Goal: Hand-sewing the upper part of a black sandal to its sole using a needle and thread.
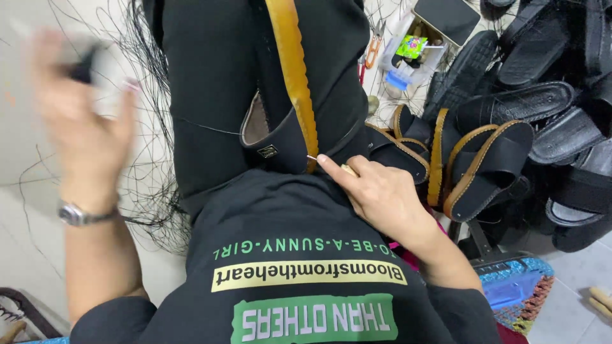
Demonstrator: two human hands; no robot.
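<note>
Starting on the left: your left hand (86,121) is raised and blurred, its grip clenched around something small and dark, though what it is can't be made out. A wristwatch (80,215) sits below it, and loose black thread (150,191) trails down beside your knee.

Middle of the view, the black sandal (280,137) with the tan edge strip (294,70) rests on your lap against your dark trousers. Your right hand (382,197) pinches a thin needle (312,158) at the sandal's edge, index finger pressed by the tip. To my eye, keeping that fingertip close to the needle and the thread taut from the left side gives a tidy stitch; slack thread looks likely to tangle in that loose pile.

Further right, a pile of finished sandals (491,159) lies on the floor. Behind them is an open plastic box (414,60) holding a green packet and small bits, with orange-handled scissors (373,48) just beside it.
</note>
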